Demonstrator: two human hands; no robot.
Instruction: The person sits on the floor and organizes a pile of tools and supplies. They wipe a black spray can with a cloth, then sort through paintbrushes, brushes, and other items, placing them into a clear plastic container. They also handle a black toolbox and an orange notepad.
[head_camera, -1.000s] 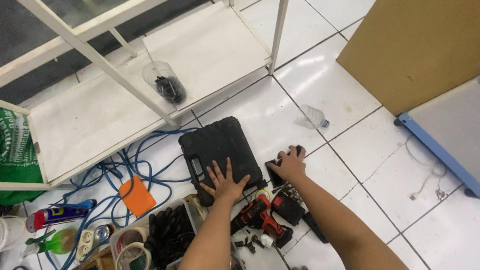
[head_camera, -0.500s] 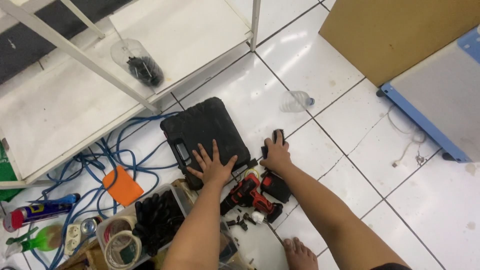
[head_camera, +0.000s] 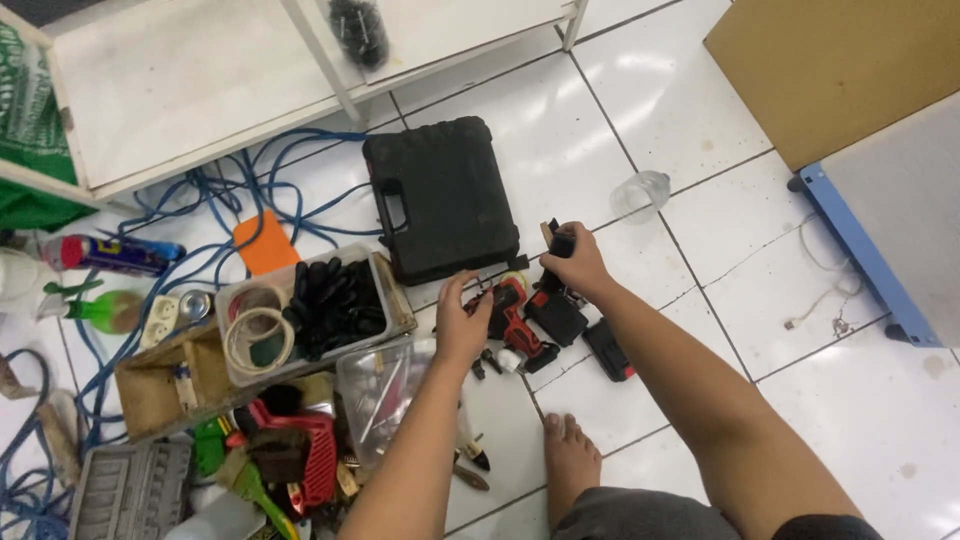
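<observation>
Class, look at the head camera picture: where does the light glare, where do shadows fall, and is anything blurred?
Head view: even indoor light, with soft glare patches on the white floor tiles; the black case stays dark and matte; only faint shadows sit under the right hand and left hand; the cluttered tools at the lower left edge look slightly soft.

The scene is lit brightly and evenly from above, with a cool white cast. Soft glare patches are reflected on the glossy white floor tiles near the top edge. Only faint, short shadows are thrown beneath the black tool case and the forearms. Detail is held fairly sharp in the middle, while slight softness and wide-angle stretching are seen toward the corners.
</observation>
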